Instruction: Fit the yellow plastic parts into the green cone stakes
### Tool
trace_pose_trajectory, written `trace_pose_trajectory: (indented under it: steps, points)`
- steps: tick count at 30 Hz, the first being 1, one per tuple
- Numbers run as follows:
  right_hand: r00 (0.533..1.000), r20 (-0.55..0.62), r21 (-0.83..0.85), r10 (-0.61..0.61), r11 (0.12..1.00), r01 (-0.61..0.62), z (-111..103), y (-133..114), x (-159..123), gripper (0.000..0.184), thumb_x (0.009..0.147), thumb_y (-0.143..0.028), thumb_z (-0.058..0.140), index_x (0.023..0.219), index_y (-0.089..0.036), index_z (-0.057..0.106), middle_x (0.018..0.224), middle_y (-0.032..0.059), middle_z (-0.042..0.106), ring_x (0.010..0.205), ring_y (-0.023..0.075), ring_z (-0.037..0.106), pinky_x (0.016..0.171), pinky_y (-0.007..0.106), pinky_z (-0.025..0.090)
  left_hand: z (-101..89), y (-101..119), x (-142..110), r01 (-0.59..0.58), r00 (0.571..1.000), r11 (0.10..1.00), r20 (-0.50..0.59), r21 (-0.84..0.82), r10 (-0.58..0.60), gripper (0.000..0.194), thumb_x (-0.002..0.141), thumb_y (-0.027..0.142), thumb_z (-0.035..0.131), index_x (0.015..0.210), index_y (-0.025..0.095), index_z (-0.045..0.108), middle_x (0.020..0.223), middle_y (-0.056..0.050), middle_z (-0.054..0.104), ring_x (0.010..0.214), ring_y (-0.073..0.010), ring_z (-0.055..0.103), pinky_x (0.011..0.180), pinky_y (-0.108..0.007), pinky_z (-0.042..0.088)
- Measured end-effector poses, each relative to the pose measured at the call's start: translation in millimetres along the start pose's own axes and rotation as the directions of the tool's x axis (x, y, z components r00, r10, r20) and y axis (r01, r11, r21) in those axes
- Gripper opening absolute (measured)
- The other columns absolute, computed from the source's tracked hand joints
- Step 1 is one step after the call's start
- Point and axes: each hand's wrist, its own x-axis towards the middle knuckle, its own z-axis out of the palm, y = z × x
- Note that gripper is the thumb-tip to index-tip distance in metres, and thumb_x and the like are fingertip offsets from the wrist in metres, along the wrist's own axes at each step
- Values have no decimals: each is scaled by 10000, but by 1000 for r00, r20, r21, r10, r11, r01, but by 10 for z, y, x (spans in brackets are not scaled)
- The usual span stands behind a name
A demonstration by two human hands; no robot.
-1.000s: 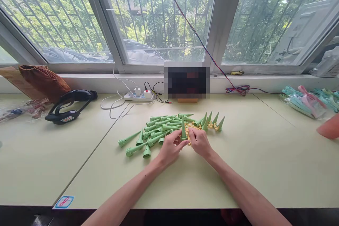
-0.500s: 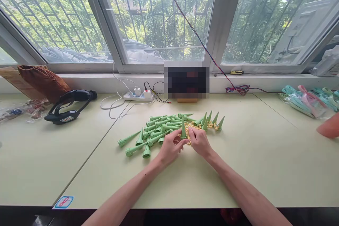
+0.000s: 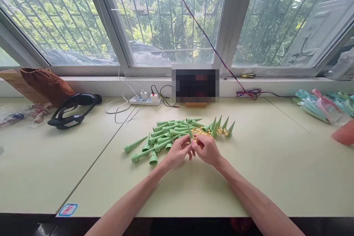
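My left hand [image 3: 179,152] is closed around the base of a green plastic watering spike [image 3: 189,129], whose tip points up and leans slightly left. Fingers of my right hand [image 3: 208,150] are pinched together against the lower end of that spike; anything between them is too small and hidden to make out. Behind my hands lies a heap of small yellow pieces [image 3: 204,132], partly covered by my fingers. To the left, several more green spikes [image 3: 163,143] lie in a loose pile. A few others, among them one spike [image 3: 231,129], stand point-up at the right beside yellow bits.
A power strip [image 3: 145,99] with white cables sits at the back, next to a blurred dark screen [image 3: 195,84]. A black headset [image 3: 73,112] and brown pouch [image 3: 45,84] are on the left. Bagged coloured items [image 3: 318,105] and a reddish object [image 3: 343,131] are on the right.
My right hand has moved left to the spike's base, meeting my left hand. The spike, upright before, now tilts with its tip to the left.
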Motion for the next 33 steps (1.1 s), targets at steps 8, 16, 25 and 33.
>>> trace_pose_trajectory:
  steps: [8,16,25,33]
  points:
    - [997,-16,-110,-79,991,77,14,-25,-4,335,855,-210,489,557,-220,335,479,-47,401,442,98,322,472,247,290,2,10,-4,-6,998,1000,59,-20,7,393,864,484,622,1056,141,632,872,-69,599,660,-120,548,557,-244,514]
    - [996,-1,-149,-89,985,88,38,-10,-16,310,847,-194,462,586,-217,296,507,-44,383,464,99,312,486,244,260,13,19,-9,-9,997,999,74,-43,12,344,876,447,619,1031,140,633,892,-66,610,711,-134,544,583,-249,511]
    - [998,24,-135,-66,988,69,46,-5,-27,308,847,-195,451,603,-217,265,509,-46,377,459,95,310,490,244,247,7,13,-12,-2,997,999,79,-39,5,308,864,420,642,976,134,629,881,-59,617,683,-127,540,591,-251,505]
    - [999,19,-99,-46,994,47,44,-27,-27,301,822,-178,453,592,-218,263,481,-51,397,442,89,314,477,239,251,38,40,-17,-15,998,999,60,-40,17,297,857,414,650,927,125,630,861,-54,615,652,-120,540,585,-255,502]
